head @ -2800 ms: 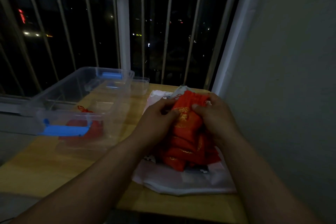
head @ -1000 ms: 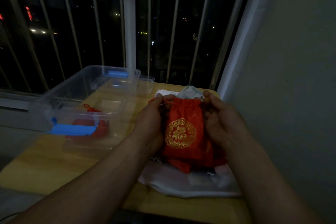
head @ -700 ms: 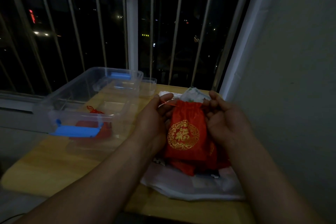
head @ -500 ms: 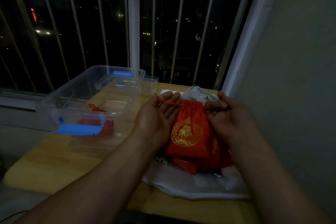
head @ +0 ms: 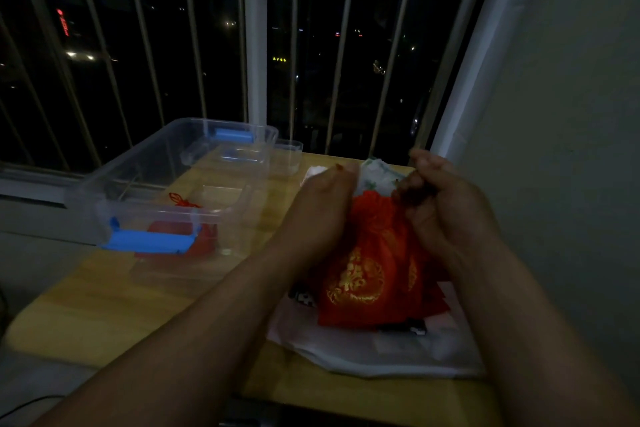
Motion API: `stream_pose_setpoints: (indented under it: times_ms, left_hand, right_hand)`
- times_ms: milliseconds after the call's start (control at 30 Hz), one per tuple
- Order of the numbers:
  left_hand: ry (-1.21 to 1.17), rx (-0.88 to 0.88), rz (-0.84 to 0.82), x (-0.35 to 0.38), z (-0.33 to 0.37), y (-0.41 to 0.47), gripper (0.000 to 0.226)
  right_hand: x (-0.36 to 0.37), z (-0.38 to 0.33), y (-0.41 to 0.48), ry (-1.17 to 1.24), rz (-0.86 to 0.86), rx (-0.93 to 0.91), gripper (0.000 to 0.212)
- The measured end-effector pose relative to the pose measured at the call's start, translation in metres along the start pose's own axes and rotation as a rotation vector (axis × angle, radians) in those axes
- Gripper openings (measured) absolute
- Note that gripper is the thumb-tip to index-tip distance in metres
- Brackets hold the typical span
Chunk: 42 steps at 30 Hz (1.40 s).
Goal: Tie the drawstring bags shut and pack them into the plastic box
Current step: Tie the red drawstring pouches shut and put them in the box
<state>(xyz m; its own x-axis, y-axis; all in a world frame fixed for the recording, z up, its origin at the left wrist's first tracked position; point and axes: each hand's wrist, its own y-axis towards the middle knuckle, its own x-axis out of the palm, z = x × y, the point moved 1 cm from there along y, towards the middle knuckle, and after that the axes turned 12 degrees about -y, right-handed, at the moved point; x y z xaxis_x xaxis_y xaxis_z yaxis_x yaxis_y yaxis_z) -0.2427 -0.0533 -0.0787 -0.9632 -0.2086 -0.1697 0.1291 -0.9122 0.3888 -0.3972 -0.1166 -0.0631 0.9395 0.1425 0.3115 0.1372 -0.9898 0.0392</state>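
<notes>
Bag (head: 360, 270), red with a gold round emblem, stands upright between the two hands at the right part of the desk (head: 114, 298), its neck gathered into folds at the top. The left hand (head: 322, 208) is raised at the bag's left side with fingers curled, and a red bit of cord (head: 338, 167) shows at its fingertips, pinched there. The right hand (head: 446, 208) is at the bag's right side, fingers bent in toward the neck; they are dark and blurred, so I cannot tell whether they hold anything. More red bags (head: 431, 291) lie just behind and right of the upright one, all on a white sheet (head: 381, 354) spread over the desk's near right corner.

To the left sits the clear box (head: 138, 170), open, with a blue latch (head: 149, 242) on its near end and another on the far end. One red bag (head: 204, 236) lies inside at the near end, seen through the wall, with a red knot (head: 180, 199) above it. A small clear tub (head: 289, 156) stands touching or just beside the box's far right corner. Beyond the desk, window bars (head: 254, 45) stand against night lights; a plain wall (head: 571, 149) is at the right.
</notes>
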Motion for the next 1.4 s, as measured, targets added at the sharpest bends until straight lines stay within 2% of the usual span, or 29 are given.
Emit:
stream_pose_setpoints:
  times_ms: [67,167,300,367,467,500,600,633,700,800,933,1000,1100,1200,1267,1333,1400]
  left_hand:
    - [0.068,0.033,-0.141,0.007,0.002,-0.006,0.03]
    - [0.117,0.056,-0.187,0.018,0.0,-0.009,0.024]
    - [-0.023,0.01,-0.083,0.017,0.0,-0.005,0.039]
    - [-0.103,-0.001,-0.056,0.016,0.002,-0.006,0.04]
    - [-0.257,-0.153,-0.006,0.015,0.005,-0.007,0.044]
    - [-0.285,-0.185,0.021,0.013,0.004,-0.005,0.047]
    - [-0.291,-0.179,0.077,0.011,-0.001,0.0,0.047]
    - [-0.331,-0.198,0.085,0.011,0.0,0.001,0.048]
    - [-0.388,-0.242,0.091,0.009,0.0,0.003,0.051]
    - [-0.372,-0.244,0.128,0.007,-0.001,0.006,0.032]
    - [-0.375,-0.235,0.137,0.007,-0.001,0.005,0.04]
    - [-0.5,-0.293,0.154,0.006,0.005,0.003,0.046]
    - [-0.748,-0.377,0.191,0.003,0.005,0.002,0.053]
    - [-0.945,-0.467,0.268,0.002,-0.006,0.004,0.033]
    - [-0.968,-0.491,0.295,0.005,-0.01,0.003,0.028]
    - [-0.964,-0.484,0.291,0.006,-0.009,0.003,0.028]
    - [-0.947,-0.438,0.265,0.001,-0.004,0.003,0.027]
  right_hand:
    - [0.005,-0.008,-0.008,-0.227,-0.046,-0.114,0.018]
    - [0.017,-0.015,-0.024,-0.568,-0.102,-0.274,0.017]
    - [0.028,-0.018,-0.036,-0.624,-0.155,-0.41,0.02]
    - [0.022,-0.015,-0.032,-0.609,-0.046,-0.389,0.021]
    - [0.008,-0.013,-0.028,-0.658,0.118,-0.235,0.017]
    - [0.005,-0.013,-0.029,-0.757,0.083,-0.186,0.016]
    - [0.005,-0.006,-0.038,-0.977,-0.201,-0.079,0.017]
    - [0.006,-0.003,-0.04,-0.978,-0.281,-0.08,0.016]
    - [0.008,0.002,-0.039,-0.964,-0.333,-0.114,0.015]
    - [0.006,0.005,-0.034,-0.959,-0.273,-0.167,0.011]
    - [0.008,0.006,-0.033,-0.944,-0.274,-0.129,0.011]
    - [0.008,0.008,-0.032,-0.795,-0.238,-0.048,0.015]
    - [0.007,0.009,-0.031,-0.423,-0.245,0.092,0.022]
    - [0.007,0.01,-0.03,-0.222,-0.285,0.159,0.014]
    - [0.008,0.012,-0.029,-0.157,-0.33,0.191,0.011]
    - [0.009,0.014,-0.029,-0.212,-0.333,0.194,0.012]
    - [0.009,0.016,-0.027,-0.417,-0.273,0.152,0.011]
